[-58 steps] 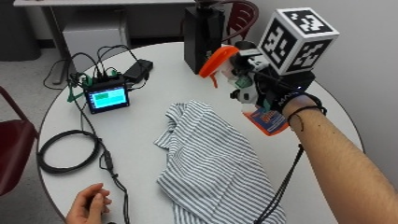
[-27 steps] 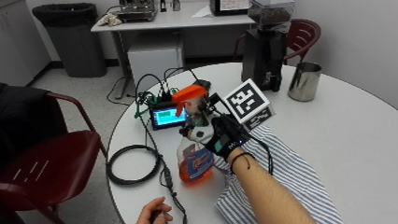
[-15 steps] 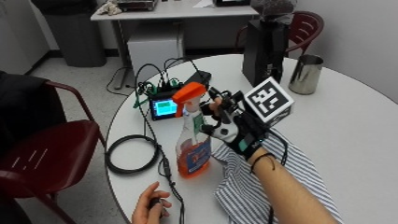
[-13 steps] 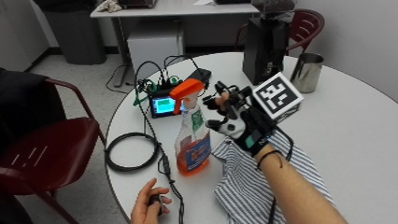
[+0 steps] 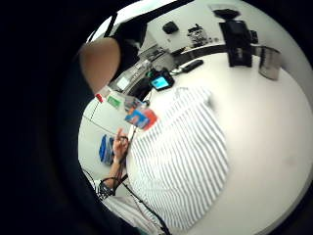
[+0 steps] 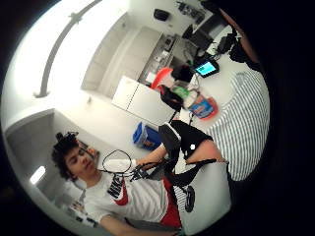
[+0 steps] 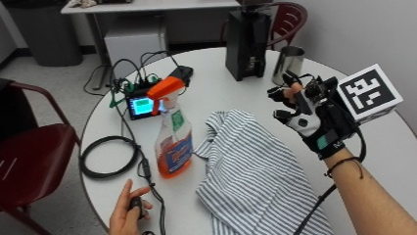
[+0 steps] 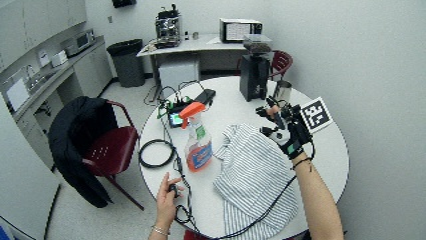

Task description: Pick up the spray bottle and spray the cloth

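The spray bottle (image 7: 173, 142), clear with orange liquid and an orange trigger head, stands upright on the round white table (image 7: 215, 93), just left of the cloth. The blue-and-white striped cloth (image 7: 254, 171) lies rumpled across the table's front half. My gloved right hand (image 7: 306, 115) hovers above the cloth's right edge, well clear of the bottle, fingers spread and holding nothing. The wide outside view shows the same: bottle (image 8: 198, 145), cloth (image 8: 253, 170), hand (image 8: 285, 129). Both palm views show the bottle (image 5: 138, 117) (image 6: 199, 105) standing beside the cloth (image 5: 181, 156) (image 6: 248, 123).
A black grinder (image 7: 246, 41) and a metal cup (image 7: 289, 66) stand at the table's far side. A small lit screen (image 7: 143, 105) with wires sits behind the bottle. A coiled black cable (image 7: 107, 156) lies at the left. The bare left hand (image 7: 129, 208) rests on a cable by the front edge.
My right hand held the upright bottle on the table half a second ago. It has let go and moved right, over the cloth's right side. The bottle stays standing.
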Available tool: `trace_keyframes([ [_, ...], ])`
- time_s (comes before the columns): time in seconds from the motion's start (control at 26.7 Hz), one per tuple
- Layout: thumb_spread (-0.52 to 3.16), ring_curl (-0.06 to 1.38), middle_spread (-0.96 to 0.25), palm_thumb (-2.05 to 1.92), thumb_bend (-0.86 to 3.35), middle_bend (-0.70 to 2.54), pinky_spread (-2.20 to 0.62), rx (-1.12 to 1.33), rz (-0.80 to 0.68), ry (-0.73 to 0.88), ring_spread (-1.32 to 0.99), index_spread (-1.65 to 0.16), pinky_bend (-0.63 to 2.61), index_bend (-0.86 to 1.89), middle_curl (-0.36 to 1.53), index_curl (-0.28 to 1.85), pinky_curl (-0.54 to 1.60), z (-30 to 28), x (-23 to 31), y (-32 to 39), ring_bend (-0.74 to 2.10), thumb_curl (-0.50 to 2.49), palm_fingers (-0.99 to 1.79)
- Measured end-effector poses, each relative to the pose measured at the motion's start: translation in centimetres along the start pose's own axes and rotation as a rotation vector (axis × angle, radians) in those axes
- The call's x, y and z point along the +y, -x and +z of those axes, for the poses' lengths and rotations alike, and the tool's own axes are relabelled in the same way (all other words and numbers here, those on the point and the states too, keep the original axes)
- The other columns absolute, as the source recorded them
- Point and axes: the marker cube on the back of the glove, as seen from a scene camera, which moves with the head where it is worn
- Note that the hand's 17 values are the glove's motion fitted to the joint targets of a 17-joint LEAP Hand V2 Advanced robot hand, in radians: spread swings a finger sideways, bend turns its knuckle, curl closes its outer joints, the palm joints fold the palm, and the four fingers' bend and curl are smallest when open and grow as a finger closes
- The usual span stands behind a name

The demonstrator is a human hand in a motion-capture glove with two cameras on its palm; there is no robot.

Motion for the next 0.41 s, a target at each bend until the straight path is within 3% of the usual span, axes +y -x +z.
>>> trace_keyframes([
  [0.41, 1.00, 0.40, -0.11, 0.66, -0.02, 0.59, 0.24, -0.035, 0.130, 0.001, -0.05, -0.35, 0.32, 0.04, 0.46, 0.06, 0.35, 2.6, 1.8, -4.1, 0.66, 0.40, 0.58],
])
